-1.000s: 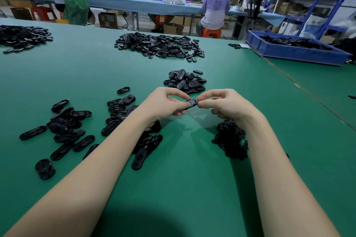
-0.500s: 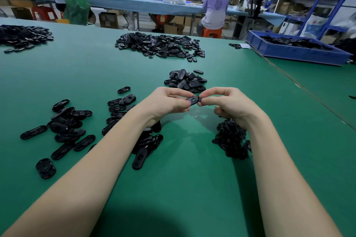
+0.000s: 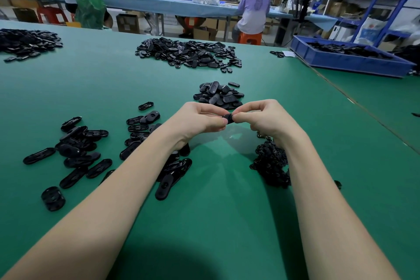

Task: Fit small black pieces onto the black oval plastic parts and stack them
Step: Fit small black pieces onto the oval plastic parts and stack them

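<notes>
Oval plastic part (image 3: 228,118) pinched between both hands above the green table (image 3: 227,211).

Left hand (image 3: 200,120) and right hand (image 3: 264,118) meet fingertip to fingertip, each closed tight on one end of the black piece, held just clear of the surface. Loose oval parts (image 3: 77,150) lie scattered to the left, a heap of small black pieces (image 3: 270,163) sits under the right wrist, and a small stack (image 3: 218,95) rests just beyond the hands.
</notes>
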Demonstrator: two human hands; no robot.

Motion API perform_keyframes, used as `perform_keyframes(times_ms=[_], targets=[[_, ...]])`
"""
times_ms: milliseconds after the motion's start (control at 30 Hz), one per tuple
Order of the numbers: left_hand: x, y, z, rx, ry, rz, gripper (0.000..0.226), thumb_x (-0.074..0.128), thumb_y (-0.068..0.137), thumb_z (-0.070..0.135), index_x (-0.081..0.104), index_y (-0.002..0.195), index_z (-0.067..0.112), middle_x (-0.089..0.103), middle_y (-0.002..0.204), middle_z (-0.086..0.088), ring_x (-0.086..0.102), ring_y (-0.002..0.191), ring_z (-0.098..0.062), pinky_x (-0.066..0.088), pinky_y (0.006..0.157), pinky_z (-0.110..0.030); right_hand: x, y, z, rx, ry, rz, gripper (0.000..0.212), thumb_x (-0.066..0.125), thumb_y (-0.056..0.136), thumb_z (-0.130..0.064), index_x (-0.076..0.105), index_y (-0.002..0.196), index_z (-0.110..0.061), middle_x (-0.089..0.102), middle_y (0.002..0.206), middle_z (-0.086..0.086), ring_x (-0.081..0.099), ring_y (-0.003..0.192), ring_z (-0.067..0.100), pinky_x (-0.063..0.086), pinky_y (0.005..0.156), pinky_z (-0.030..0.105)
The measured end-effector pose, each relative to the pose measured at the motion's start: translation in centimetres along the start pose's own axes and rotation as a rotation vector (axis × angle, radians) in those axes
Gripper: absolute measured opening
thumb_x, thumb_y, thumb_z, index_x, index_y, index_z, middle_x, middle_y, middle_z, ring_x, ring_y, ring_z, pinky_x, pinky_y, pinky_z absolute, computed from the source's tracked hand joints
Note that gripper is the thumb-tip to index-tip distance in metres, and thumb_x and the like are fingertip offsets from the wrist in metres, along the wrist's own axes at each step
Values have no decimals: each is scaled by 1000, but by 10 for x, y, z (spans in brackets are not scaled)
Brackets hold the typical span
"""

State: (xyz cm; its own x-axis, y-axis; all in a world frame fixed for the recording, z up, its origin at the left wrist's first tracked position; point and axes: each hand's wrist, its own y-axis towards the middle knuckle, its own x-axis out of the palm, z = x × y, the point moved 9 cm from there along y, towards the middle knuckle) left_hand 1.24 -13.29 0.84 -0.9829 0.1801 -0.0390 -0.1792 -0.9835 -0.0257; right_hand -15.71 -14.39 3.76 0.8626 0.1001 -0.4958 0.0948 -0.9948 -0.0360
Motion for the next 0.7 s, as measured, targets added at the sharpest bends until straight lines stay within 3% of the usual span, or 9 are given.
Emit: perform_keyframes(times_ms=[233, 467, 633, 700], targets=[[3, -1, -1, -19, -41, -2, 18, 73, 88, 2, 81, 88, 18, 78, 95, -9, 73, 82, -15, 57, 79, -19, 1, -1, 0, 2, -6, -6, 7, 83, 77, -23, 79, 73, -27, 49, 71, 0, 34, 59, 16, 28, 53, 27], [8, -3, -3, -83, -128, -36, 23, 63, 96, 5, 82, 87, 15, 78, 95, -9, 71, 76, -12, 55, 75, -15, -1, -1, 1, 12, -27, -2, 11, 85, 77, -24, 78, 69, -28, 47, 58, -5, 33, 48, 10, 27, 43, 20], [7, -5, -2, -105, -123, -44, 26, 64, 97, 11, 84, 82, 18, 77, 89, -5, 68, 74, -9, 55, 73, -14, -2, 1, 4, 40, -3, -7, 12, 88, 74, -26, 76, 78, -27, 44, 45, -13, 33, 40, 6, 25, 37, 17], [7, -5, -4, -115, -124, -38, 24, 64, 98, 12, 83, 83, 17, 76, 84, -3, 67, 71, -7, 54, 69, -13, -2, 1, 5, 63, 6, -10, 16, 88, 73, -29, 76, 83, -26, 52, 49, -13, 33, 40, 6, 25, 37, 16]])
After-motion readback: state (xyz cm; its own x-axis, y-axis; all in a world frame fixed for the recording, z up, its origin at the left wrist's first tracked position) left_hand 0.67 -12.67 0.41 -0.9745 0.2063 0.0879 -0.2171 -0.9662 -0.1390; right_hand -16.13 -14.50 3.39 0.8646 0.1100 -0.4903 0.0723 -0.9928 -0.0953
